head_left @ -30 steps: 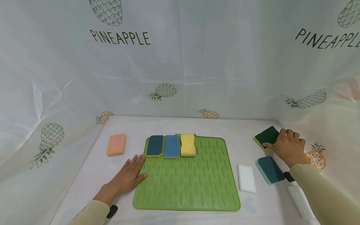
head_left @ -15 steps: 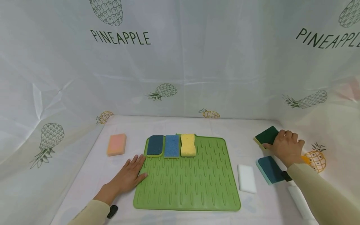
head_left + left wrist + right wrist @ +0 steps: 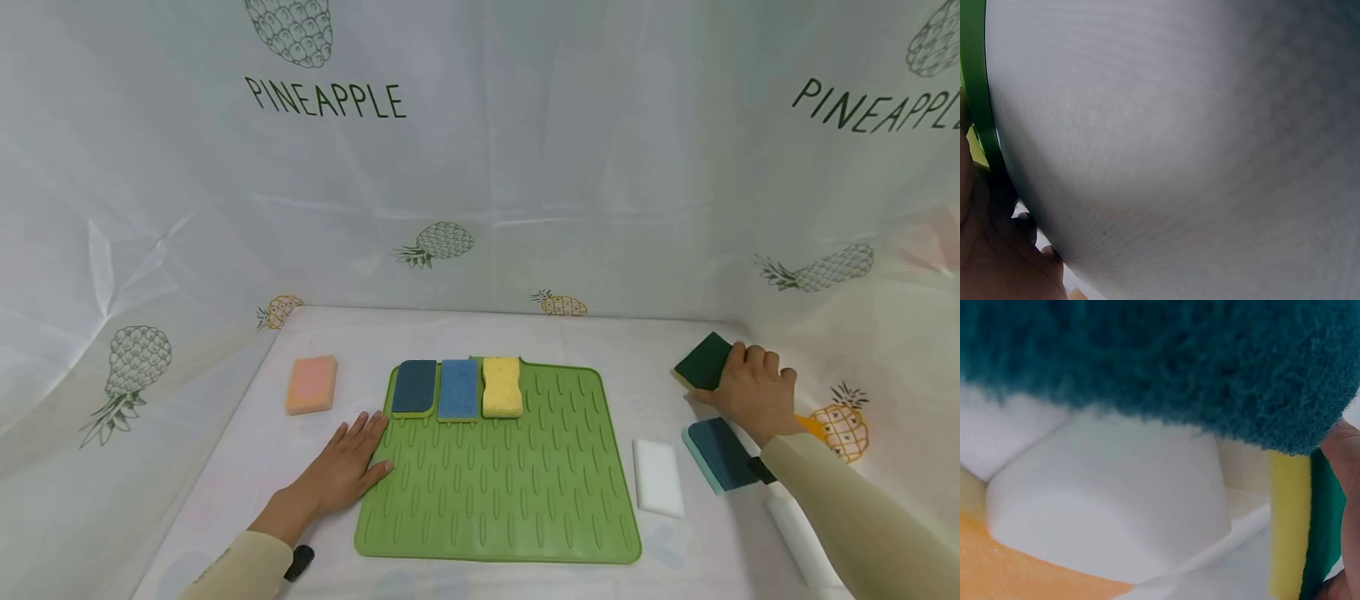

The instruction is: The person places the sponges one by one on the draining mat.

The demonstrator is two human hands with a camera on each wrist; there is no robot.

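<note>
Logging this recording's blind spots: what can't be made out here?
Head view: part of the dark green sponge, behind the right hand.
Head view: part of an orange thing, behind the right sleeve.
Head view: one side of the nearest white block, behind that sleeve.
Left wrist view: much of the left hand, beyond the left edge.

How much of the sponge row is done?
Three look done: the navy sponge, blue sponge and yellow sponge, lined up on the green mat. The right hand grips the dark green sponge. Probably to go, at least: the pink sponge, white block and teal-edged sponge, all off the mat.
</note>
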